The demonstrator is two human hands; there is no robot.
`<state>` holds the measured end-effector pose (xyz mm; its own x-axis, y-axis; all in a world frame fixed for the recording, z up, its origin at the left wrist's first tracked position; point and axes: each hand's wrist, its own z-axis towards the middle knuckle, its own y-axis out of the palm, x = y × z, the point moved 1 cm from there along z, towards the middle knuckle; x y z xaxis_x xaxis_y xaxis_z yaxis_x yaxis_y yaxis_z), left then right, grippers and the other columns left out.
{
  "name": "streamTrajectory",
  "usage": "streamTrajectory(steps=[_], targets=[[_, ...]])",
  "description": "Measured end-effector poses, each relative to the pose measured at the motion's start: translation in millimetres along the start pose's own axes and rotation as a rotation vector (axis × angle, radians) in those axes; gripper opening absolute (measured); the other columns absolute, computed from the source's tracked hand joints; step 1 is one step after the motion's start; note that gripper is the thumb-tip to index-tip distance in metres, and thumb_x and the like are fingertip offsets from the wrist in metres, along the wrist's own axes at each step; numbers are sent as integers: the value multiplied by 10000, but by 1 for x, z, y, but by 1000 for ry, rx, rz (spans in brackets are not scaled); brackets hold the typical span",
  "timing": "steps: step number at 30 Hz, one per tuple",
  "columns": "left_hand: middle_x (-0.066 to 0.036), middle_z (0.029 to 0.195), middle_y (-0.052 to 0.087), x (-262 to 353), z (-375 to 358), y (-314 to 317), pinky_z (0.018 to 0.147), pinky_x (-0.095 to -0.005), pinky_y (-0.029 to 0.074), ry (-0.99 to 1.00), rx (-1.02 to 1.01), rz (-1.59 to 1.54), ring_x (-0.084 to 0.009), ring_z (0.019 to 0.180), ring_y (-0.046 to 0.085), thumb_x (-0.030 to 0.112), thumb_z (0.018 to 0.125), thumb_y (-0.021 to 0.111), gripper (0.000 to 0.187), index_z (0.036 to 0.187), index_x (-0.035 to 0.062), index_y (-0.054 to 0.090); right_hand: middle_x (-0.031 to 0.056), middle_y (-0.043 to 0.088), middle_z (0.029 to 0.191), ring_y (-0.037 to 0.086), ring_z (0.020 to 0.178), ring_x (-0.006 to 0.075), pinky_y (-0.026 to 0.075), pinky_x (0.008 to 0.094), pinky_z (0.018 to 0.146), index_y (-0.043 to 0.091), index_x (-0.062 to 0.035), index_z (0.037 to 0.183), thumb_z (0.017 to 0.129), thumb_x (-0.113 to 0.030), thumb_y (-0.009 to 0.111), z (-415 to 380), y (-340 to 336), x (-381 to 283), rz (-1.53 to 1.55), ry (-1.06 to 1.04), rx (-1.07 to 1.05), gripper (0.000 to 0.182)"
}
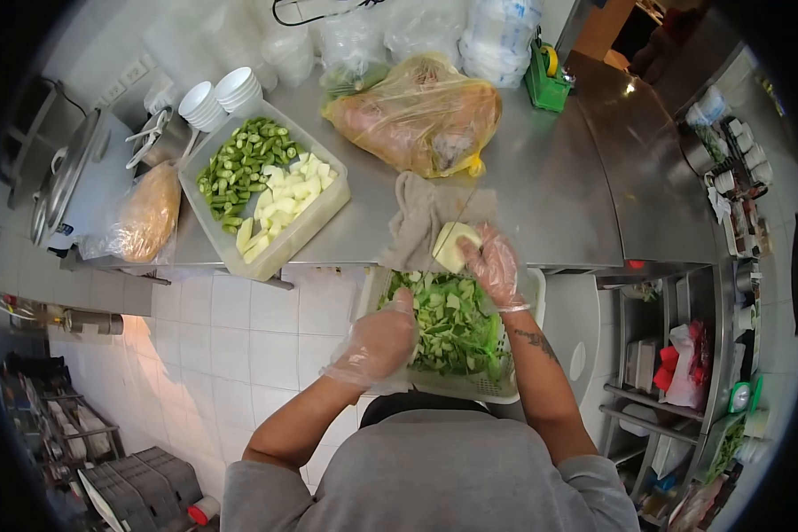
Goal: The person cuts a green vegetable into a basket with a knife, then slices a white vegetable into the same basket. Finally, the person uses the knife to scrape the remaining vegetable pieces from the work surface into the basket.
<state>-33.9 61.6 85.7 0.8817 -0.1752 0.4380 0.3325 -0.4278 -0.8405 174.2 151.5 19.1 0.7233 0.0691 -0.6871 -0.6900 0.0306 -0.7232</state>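
My right hand [496,269], in a clear plastic glove, is closed on a pale, peeled-looking vegetable piece [453,246] at the table's front edge. A thin dark line crosses near this piece; I cannot make out what it is. Beneath and behind it lies a crumpled grey-beige cloth [417,215]. My left hand [383,335], gloved too, is at the left side of a pale perforated basket [498,387], with its thumb up and its other fingers mostly hidden. Chopped leafy greens [452,324] fill the basket, which sits just below the table edge.
On the steel table [554,199] stands a plastic tub [332,210] of cut green pods and pale chunks. Behind are a yellow-bagged bundle [421,115], white bowls [238,89] and a green scale-like device [548,80]. A steel rack [652,399] stands right.
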Motion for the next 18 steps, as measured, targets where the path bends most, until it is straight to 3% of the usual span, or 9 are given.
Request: streamTrajectory(steps=[10, 13, 15, 18], targets=[[-288, 846, 633, 3, 42, -13, 732, -459, 506, -24, -121, -37, -432, 828, 634, 41, 839, 423, 262, 1068, -85, 440, 278, 561, 1197, 540, 1088, 431, 424, 441, 933, 527, 58, 1223, 931, -455, 511, -2, 16, 21, -27, -44, 30, 590], [-282, 788, 638, 7, 56, -17, 690, -493, 504, 89, -90, 10, -427, 775, 644, 0, 821, 433, 284, 1077, -124, 427, 272, 571, 1178, 550, 1066, 429, 423, 444, 928, 523, 58, 1226, 940, -436, 501, -1, 19, 26, -63, -77, 48, 572], [-293, 801, 635, 9, 64, -20, 697, -489, 504, 125, -91, 21, -428, 775, 644, 9, 831, 433, 294, 1088, -134, 428, 274, 596, 1120, 573, 1017, 429, 419, 447, 919, 516, 62, 1226, 949, -429, 481, 1, 19, 25, -62, -141, 79, 564], [-309, 879, 621, 4, 89, -5, 738, -465, 503, 196, -67, 31, -427, 836, 634, 6, 826, 437, 312, 1101, -137, 459, 261, 577, 1162, 553, 1057, 422, 449, 446, 890, 540, 47, 1200, 939, -370, 534, -1, 15, 14, -3, -88, 74, 492]])
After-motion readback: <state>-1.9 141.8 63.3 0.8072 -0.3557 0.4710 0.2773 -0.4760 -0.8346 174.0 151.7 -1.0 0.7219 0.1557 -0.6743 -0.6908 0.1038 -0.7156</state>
